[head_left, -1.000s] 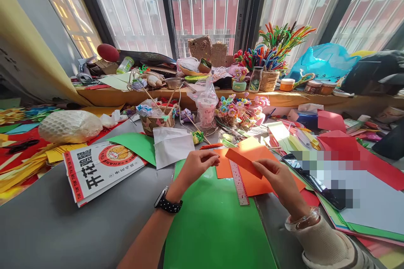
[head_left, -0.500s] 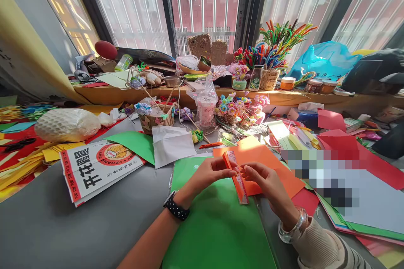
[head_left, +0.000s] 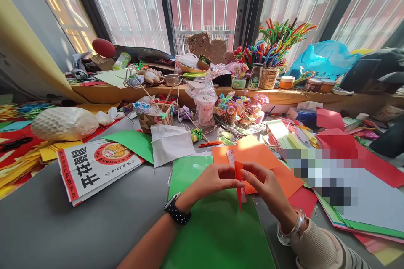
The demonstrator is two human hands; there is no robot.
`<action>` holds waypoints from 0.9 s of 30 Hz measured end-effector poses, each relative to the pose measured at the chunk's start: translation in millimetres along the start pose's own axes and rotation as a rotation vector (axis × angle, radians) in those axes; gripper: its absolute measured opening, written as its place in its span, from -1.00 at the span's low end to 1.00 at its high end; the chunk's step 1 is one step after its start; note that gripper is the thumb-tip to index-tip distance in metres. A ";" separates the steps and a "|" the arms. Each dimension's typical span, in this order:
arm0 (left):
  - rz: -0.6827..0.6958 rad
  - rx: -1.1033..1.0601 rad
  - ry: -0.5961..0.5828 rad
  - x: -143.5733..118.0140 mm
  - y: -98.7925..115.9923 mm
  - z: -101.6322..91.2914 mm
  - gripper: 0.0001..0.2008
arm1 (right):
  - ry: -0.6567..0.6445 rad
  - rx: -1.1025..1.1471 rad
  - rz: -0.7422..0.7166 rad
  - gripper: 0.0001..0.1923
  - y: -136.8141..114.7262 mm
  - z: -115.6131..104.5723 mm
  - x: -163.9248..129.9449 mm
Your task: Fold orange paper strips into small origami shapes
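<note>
Between both hands, above the green board [head_left: 217,235], stands a narrow orange paper strip [head_left: 239,199], seen nearly edge-on. My left hand [head_left: 213,183] pinches it from the left with thumb and forefinger. From the other side, my right hand [head_left: 269,187] has its fingertips closed on the strip's upper part. Behind the strip lies a pink floral ruler [head_left: 231,158], partly hidden by the fingers. The ruler rests across orange paper sheets [head_left: 279,172] and the board's edge.
A printed paper bag [head_left: 101,168] and a crumpled white sheet [head_left: 173,145] lie left of the board. Stacked coloured paper [head_left: 375,201] is at right. Beaded flowers [head_left: 232,107], a plastic cup [head_left: 205,109] and a decorated basket [head_left: 154,119] stand at the back.
The orange strip has come off the ruler's upper end and turned edge-on, slightly right and lower. My left hand has shifted a little right with it, and my right fingers now meet it.
</note>
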State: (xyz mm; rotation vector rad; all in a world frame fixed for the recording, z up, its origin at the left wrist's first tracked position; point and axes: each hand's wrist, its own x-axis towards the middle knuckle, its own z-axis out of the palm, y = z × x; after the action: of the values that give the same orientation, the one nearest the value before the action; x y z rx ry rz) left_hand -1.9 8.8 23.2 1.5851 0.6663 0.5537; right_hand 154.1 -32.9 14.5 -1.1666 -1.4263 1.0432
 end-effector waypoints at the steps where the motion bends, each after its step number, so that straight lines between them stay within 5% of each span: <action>1: -0.005 -0.007 0.001 -0.2 -0.6 0.1 -0.67 | 0.014 -0.016 -0.005 -0.76 0.8 -0.2 -0.2; 9: -0.015 -0.137 -0.010 1.5 -7.9 -2.7 -0.67 | 0.128 -0.087 0.049 -0.74 3.3 -1.2 -0.7; 17: -0.136 -0.086 0.169 6.0 -15.7 2.2 -0.66 | 0.183 -0.184 0.008 -0.77 10.0 0.8 -0.6; 27: -0.121 -0.060 0.232 5.7 -16.0 5.2 -0.66 | 0.234 -0.236 -0.055 -0.80 12.2 0.9 -0.4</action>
State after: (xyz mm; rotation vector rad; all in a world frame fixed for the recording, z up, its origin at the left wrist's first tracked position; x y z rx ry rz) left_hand 4.2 10.1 6.6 1.4263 0.9057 0.6676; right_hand 154.9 -31.3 2.5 -1.3618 -1.4116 0.6876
